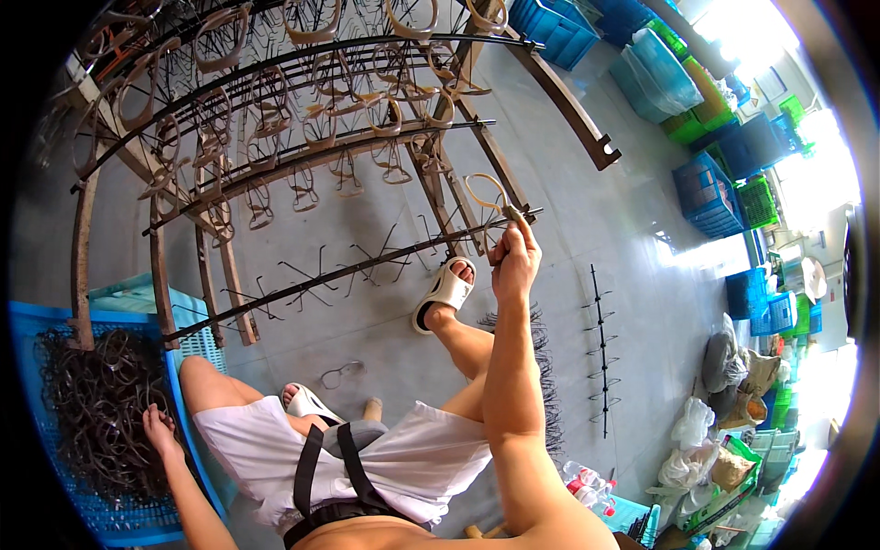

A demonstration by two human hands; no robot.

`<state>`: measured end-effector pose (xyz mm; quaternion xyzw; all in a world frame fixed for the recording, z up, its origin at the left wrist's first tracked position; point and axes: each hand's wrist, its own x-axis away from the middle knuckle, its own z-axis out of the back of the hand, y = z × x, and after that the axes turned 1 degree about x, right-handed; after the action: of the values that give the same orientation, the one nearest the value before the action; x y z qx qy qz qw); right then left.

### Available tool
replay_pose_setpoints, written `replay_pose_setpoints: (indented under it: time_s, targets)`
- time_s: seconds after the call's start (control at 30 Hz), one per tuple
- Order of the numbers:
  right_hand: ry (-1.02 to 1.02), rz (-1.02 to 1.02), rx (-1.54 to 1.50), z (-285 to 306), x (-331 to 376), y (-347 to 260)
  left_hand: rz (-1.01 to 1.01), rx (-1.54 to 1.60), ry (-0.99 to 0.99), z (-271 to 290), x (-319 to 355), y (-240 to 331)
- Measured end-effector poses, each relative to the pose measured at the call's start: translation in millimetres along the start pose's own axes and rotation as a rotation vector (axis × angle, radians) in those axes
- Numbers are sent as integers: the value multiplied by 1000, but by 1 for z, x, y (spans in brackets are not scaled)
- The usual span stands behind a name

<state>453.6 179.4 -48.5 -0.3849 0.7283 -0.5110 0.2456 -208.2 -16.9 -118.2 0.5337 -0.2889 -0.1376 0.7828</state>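
Note:
My right hand [515, 259] is raised in front of me, pinching a pale eyeglass frame [486, 193] at the right end of a black hook bar [367, 266] on the rack. My left hand [161, 429] reaches down into a blue crate [101, 522] at my left, its fingers in a heap of dark eyeglass frames [92, 403]. Whether it grips one I cannot tell. Many tan frames [321, 124] hang on the rack's upper bars, while the lowest bar's hooks are mostly bare.
The brown rack posts [225, 275] stand right before my knees. One loose frame [341, 373] lies on the grey floor between my sandalled feet. Spare hook bars [600, 348] lie to the right. Blue and green crates [710, 192] and bags [724, 458] line the right side.

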Motion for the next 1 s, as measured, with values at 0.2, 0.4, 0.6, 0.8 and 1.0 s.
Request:
replay_pose_setpoints:
  time_s: [0.2, 0.4, 0.6, 0.8, 1.0]
  targets:
    - [-20, 98, 143, 7, 0, 5, -7, 6, -19, -3, 8, 6]
    - [11, 87, 77, -1, 0, -3, -7, 4, -19, 2, 6, 5]
    - [-13, 106, 145, 1, 2, 1, -6, 7, -3, -8, 18, 19]
    - [-8, 131, 88, 1, -1, 7, -15, 31, -19, -2, 10, 10]
    - [-26, 117, 103, 3, -2, 6, -22, 50, -19, 0, 5, 7]
